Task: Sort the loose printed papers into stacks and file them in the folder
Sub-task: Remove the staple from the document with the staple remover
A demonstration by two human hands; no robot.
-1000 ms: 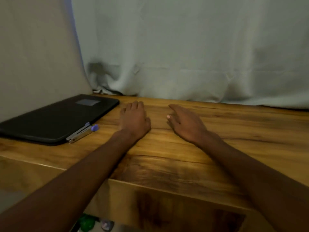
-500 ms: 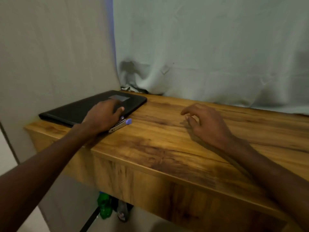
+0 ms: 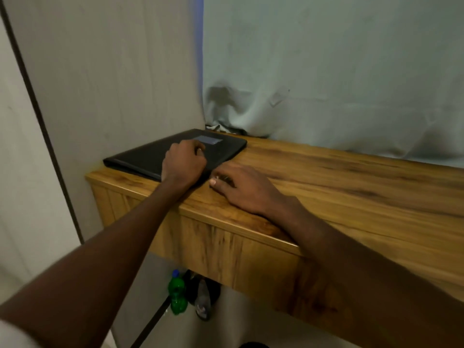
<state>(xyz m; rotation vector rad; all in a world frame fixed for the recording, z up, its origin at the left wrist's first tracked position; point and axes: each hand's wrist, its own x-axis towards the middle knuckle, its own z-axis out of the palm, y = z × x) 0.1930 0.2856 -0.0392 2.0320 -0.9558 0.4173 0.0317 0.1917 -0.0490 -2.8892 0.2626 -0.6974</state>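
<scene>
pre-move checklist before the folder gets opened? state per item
1. Folder flat on table: ok.
2. Folder closed: ok.
3. Left hand on the folder cover: ok.
4. Right hand by the folder's near edge, fingers curled: ok; whether it grips anything: cannot tell.
5. Loose papers in view: not ok, none visible.
6. Stapler seen: cannot tell, hidden by the hands.

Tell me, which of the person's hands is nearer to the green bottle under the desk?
Left. The left hand rests on the black folder, roughly above the green bottle on the floor. The right hand lies on the wooden desk, further right.
</scene>
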